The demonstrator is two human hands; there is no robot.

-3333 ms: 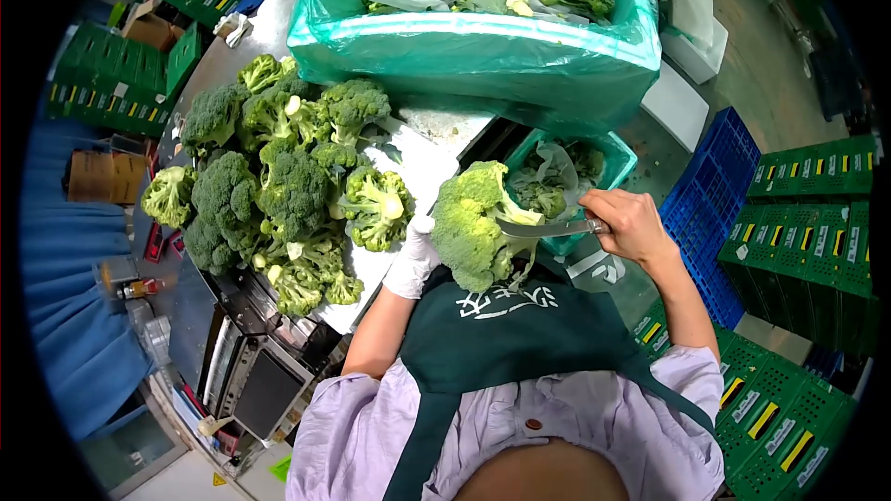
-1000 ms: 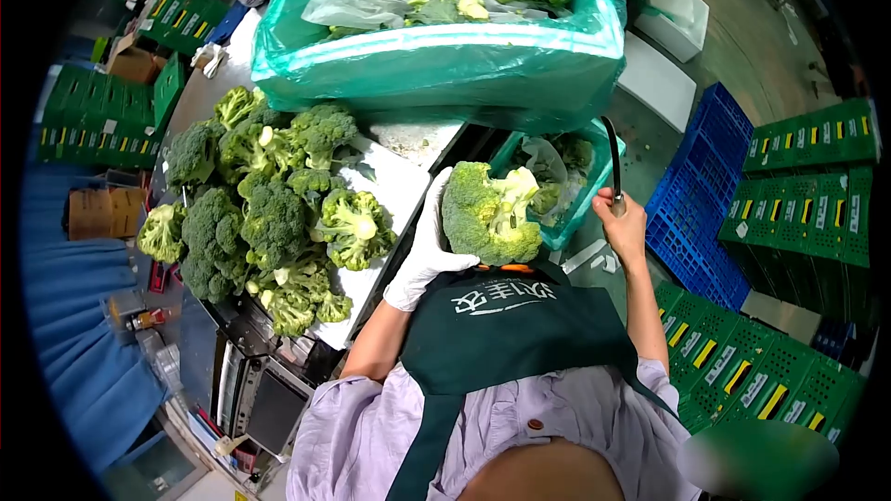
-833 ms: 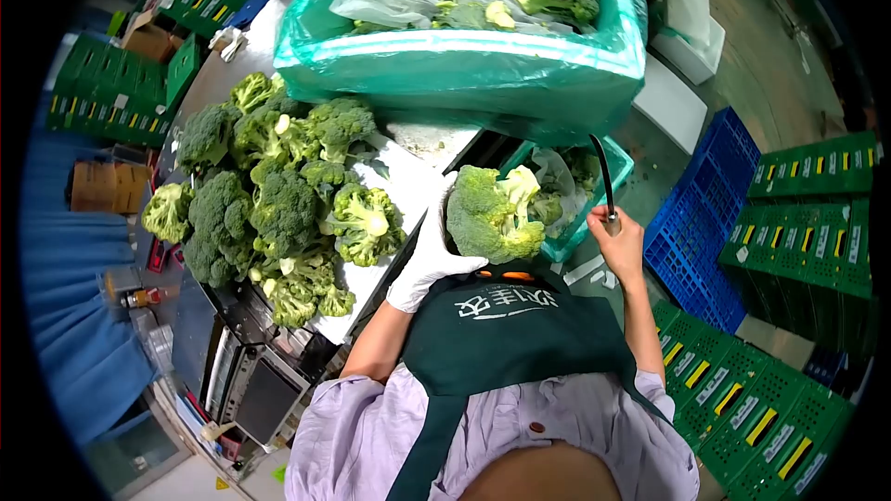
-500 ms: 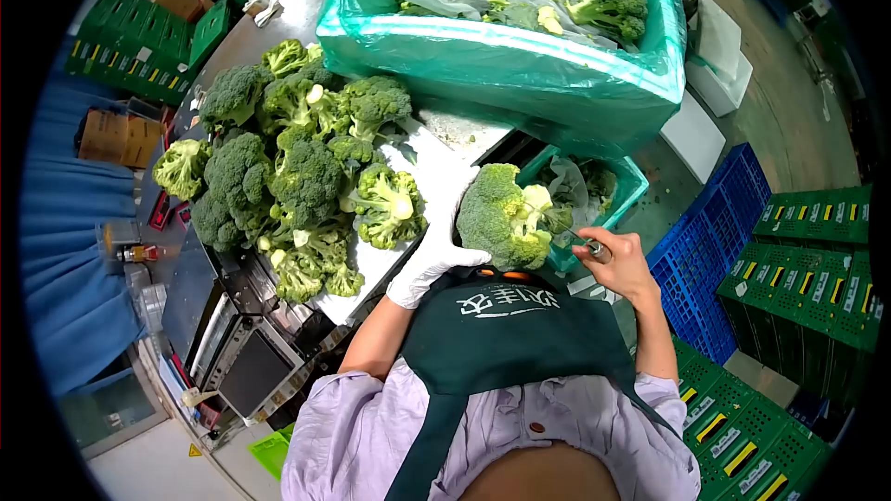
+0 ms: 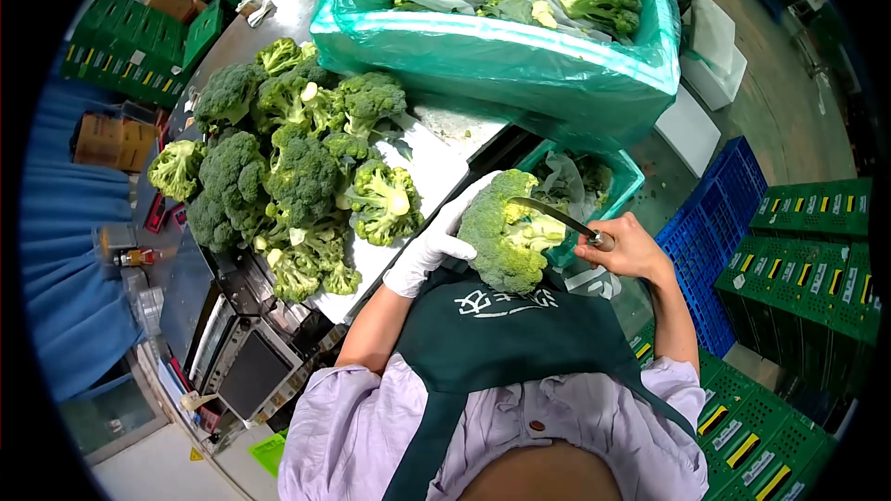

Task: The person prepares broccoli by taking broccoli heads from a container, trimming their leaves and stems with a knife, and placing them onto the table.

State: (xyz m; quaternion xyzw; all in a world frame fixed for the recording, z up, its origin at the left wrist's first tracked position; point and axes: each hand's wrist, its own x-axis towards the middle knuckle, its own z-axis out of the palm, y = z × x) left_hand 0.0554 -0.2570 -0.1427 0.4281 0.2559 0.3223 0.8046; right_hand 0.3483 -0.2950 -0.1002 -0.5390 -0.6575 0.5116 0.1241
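My left hand (image 5: pixel 436 246), in a white glove, holds a broccoli head (image 5: pixel 506 241) from its left side, the pale cut stalk facing right. My bare right hand (image 5: pixel 617 246) is closed round the handle of a curved knife (image 5: pixel 560 215). The blade reaches left over the broccoli, its tip at the upper part of the stalks; whether it touches them I cannot tell. Left of my hands, a pile of broccoli heads (image 5: pixel 302 181) lies on a white board (image 5: pixel 429 167). Behind my hands a small green-lined bin (image 5: pixel 631 176) holds leaves and trimmings.
A large crate lined with green plastic (image 5: pixel 492 65), holding broccoli and clear film, stands at the back. A blue pallet (image 5: pixel 710 250) leans on the right, near stacked green crates (image 5: pixel 807 269). A scale-like device (image 5: pixel 260 371) sits at lower left, near a blue curtain (image 5: pixel 70 250).
The knife, upright beside the broccoli earlier, has swung left over its stalks. My right hand has moved with it. My left hand still holds the broccoli, now slightly tilted; the camera view has shifted.
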